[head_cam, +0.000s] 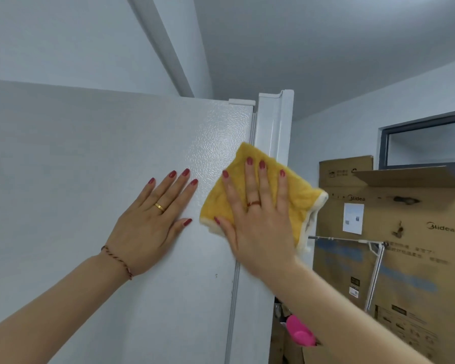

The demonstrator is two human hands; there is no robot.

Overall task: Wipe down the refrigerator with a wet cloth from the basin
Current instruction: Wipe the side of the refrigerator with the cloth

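The fridge (142, 143) side is white metal with a pebbly, dimpled texture that catches the light near its top corner; a grey seal strip runs down the edge by the door. The cloth (297, 195) is yellow, fuzzy terry with a pale trim, roughly square, lying flat over that edge; its lower right corner flops off past the door. Right hand (258, 219) is spread flat on the cloth, fingers apart; left hand (153, 222) is flat on bare metal just beside it, fingers close together. Cardboard boxes (394, 232) behind are blurry; basin isn't visible.
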